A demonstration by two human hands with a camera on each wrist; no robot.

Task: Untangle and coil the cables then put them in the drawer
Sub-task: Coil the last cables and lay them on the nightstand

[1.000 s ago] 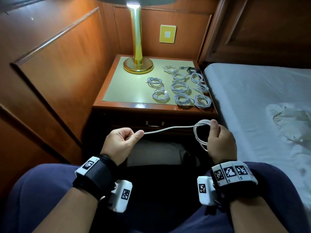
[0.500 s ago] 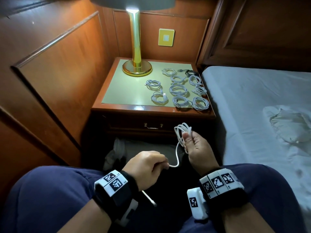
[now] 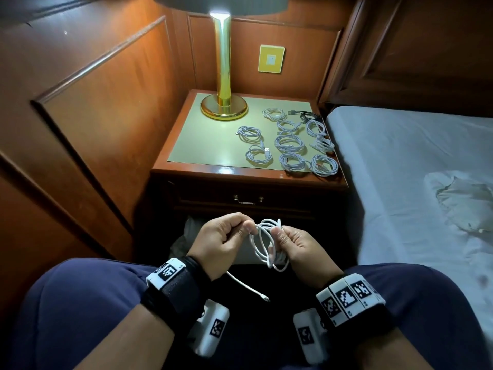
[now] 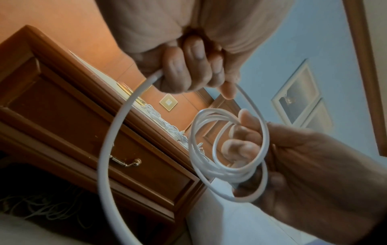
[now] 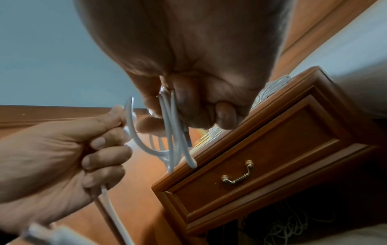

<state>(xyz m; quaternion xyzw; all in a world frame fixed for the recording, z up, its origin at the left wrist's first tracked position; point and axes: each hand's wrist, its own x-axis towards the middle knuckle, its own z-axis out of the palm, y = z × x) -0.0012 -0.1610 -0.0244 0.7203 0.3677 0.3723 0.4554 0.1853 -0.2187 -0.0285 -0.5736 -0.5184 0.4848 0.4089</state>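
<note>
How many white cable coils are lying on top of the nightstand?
9 white coils on the nightstand: two at left, four down the middle, three at right. The dark cable behind isn't counted; overlapping ones may hide more.

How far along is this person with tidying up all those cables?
Done: about nine white coiled cables lie on the wooden nightstand. In hand: the right hand holds a white cable's loops; the left hand feeds its tail. Left: the brass-handled drawer is closed, nothing stored.
</note>
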